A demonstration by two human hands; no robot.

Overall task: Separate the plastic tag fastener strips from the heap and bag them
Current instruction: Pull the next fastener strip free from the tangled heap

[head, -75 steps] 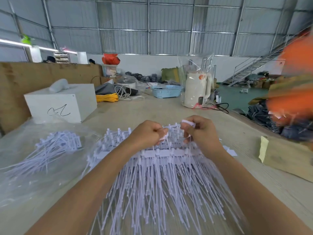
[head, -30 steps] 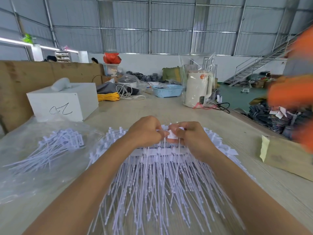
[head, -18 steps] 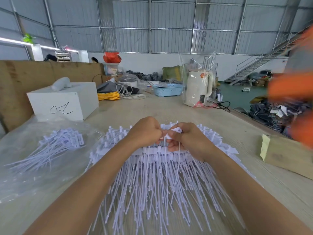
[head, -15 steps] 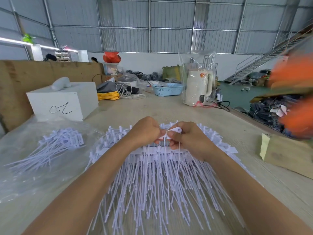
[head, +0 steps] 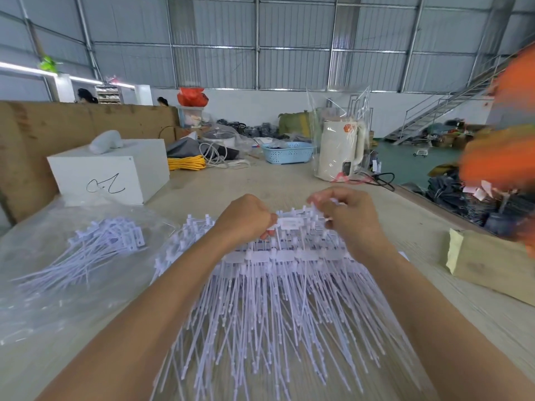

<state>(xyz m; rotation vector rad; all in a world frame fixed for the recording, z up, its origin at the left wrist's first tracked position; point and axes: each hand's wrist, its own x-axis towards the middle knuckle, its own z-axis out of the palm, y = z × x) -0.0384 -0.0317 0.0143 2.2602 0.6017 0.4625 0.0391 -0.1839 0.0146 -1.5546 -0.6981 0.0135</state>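
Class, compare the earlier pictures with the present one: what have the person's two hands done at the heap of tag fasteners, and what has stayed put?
The right hand has pulled up and to the right, away from the left hand, pinching a strip. The left hand still grips a tag at the top of the heap. The bagged bundle and white box have not moved.

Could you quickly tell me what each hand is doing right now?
Left hand: closed, pinching a tag fastener strip at the heap.
Right hand: closed, pinching a strip; blurred.
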